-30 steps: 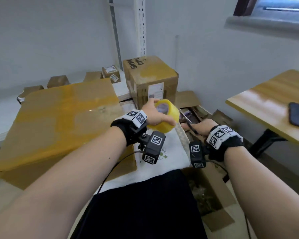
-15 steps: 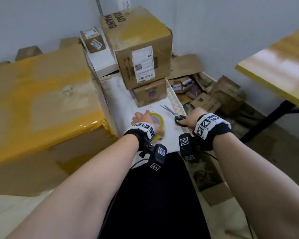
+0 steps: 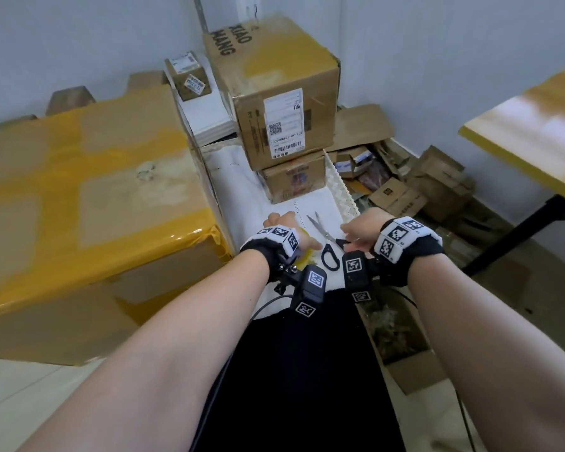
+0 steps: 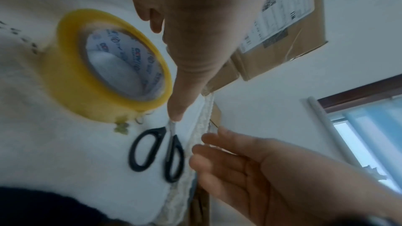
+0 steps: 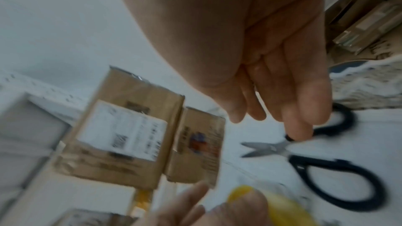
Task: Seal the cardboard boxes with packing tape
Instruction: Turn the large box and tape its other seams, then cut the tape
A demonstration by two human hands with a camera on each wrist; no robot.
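A yellow packing tape roll [image 4: 108, 61] lies on its side on the white cloth [image 3: 242, 197]. My left hand [image 3: 282, 225] hovers just over the roll with relaxed fingers and no grip on it. Black-handled scissors [image 3: 327, 246] lie slightly apart on the cloth between my hands. My right hand [image 3: 361, 230] is open, its straight fingertips [image 5: 300, 130] at the scissors' pivot. A big cardboard box [image 3: 88, 197] wrapped in yellow tape stands to the left. A labelled box [image 3: 274, 93] sits on a smaller box [image 3: 294, 181] ahead.
A small carton [image 3: 190, 76] rests on a white slab behind the big box. Flattened cardboard [image 3: 405, 184] is piled on the floor at right, by a wooden table [image 3: 535, 125]. An open carton [image 3: 395, 327] stands beside my right forearm.
My left hand lowered the tape roll onto the cloth and let go. My right hand laid the scissors down and released them. The head view tilted downward.
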